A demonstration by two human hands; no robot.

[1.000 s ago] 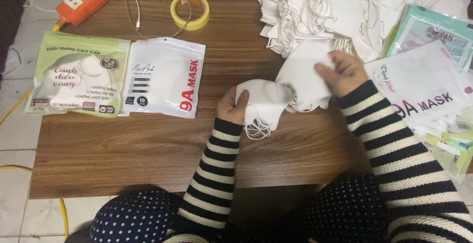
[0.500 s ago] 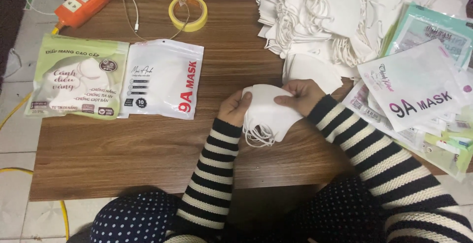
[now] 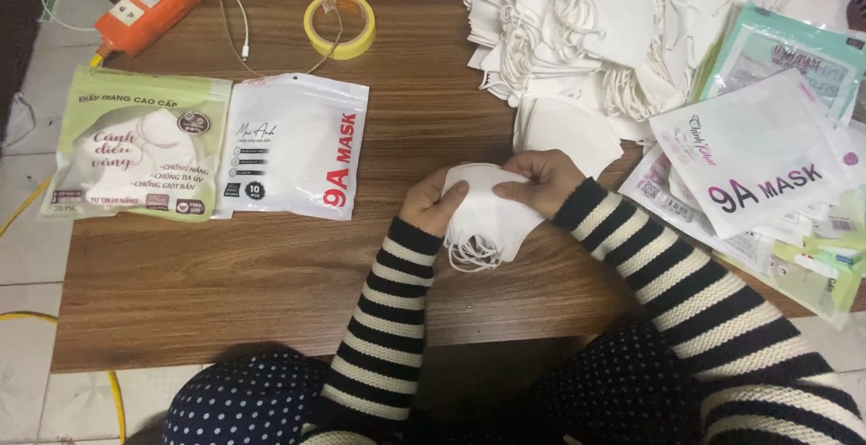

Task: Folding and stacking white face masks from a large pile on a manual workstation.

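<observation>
On a brown wooden table (image 3: 271, 265), the left hand (image 3: 433, 206) and right hand (image 3: 541, 179) both grip a small stack of white folded face masks (image 3: 487, 215). A white mask pouch with red lettering (image 3: 293, 147) lies well to the left, and a heap of loose white masks (image 3: 595, 30) sits behind.

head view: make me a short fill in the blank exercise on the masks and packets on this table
1. Both hands, the left hand and the right hand, hold a small stack of ____ face masks.
2. The roll of tape at the far edge of the wooden table is ____ in colour.
3. The green packet lies to the ____ of the white packet.
4. Both sleeves are black and white ____.

Missing words: white; yellow; left; striped
</observation>
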